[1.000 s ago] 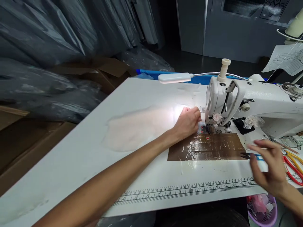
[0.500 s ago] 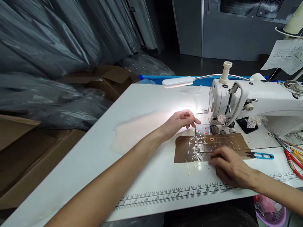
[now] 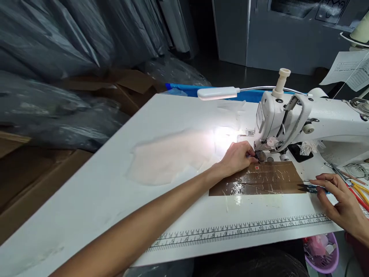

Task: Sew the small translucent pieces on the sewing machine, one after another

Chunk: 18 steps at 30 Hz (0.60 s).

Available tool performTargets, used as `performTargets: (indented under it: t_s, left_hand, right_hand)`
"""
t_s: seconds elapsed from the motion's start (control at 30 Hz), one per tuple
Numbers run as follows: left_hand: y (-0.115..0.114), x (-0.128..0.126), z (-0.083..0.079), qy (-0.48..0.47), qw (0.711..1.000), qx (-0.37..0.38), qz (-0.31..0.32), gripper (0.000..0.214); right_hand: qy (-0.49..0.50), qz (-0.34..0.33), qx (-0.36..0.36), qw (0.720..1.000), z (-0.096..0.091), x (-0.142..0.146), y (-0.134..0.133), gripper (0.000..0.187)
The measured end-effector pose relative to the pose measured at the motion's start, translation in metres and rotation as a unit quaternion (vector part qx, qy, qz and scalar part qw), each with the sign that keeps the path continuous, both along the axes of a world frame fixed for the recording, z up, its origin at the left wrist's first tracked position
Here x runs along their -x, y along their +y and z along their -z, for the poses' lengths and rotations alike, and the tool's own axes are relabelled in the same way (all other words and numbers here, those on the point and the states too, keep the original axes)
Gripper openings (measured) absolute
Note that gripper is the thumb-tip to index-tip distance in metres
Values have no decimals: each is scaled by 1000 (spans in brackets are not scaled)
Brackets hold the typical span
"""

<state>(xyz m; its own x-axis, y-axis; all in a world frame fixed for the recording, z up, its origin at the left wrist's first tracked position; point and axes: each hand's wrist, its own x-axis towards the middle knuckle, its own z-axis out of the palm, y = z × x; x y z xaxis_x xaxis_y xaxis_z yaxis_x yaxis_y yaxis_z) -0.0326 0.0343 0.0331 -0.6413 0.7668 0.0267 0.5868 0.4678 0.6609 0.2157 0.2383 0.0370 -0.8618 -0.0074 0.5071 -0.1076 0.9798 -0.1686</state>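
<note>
My left hand (image 3: 238,157) is at the needle area of the white sewing machine (image 3: 271,115). Its thumb and fingertips are pinched together beside the presser foot (image 3: 261,156); whatever lies between them is hidden. My right hand (image 3: 336,196) is over the blue thread snips (image 3: 313,188), fingers apart, with the handle partly covered by them. The snips' dark blades point left, onto the edge of a brown taped patch (image 3: 273,181) on the table. A small red-and-white mark (image 3: 256,167) shows on this patch, just below the presser foot.
A ruler strip (image 3: 245,231) runs along the front of the white table (image 3: 100,207). Red-handled scissors (image 3: 356,196) lie at the right. The machine lamp (image 3: 218,93) shines over the table. Below the front edge stands a purple basket (image 3: 325,267). Cardboard boxes (image 3: 57,181) are at the left.
My left hand has moved right to the presser foot and closed into a pinch. My right hand has left the brown patch and moved right to the thread snips. The view has shifted slightly.
</note>
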Motion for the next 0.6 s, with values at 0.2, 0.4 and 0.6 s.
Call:
performTargets:
  t_s: [0.2, 0.4, 0.6]
  left_hand:
    - [-3, 9, 4, -32, 998, -16, 56, 4]
    - [-7, 17, -5, 278, 960, 33, 25, 12]
    - [-22, 29, -30, 110, 986, -68, -104, 19]
  right_hand:
    - [-7, -21, 21, 1000, 5, 4, -6, 22]
    - [-7, -37, 42, 998, 8, 4, -13, 24]
    - [-1, -101, 17, 995, 8, 28, -34, 25]
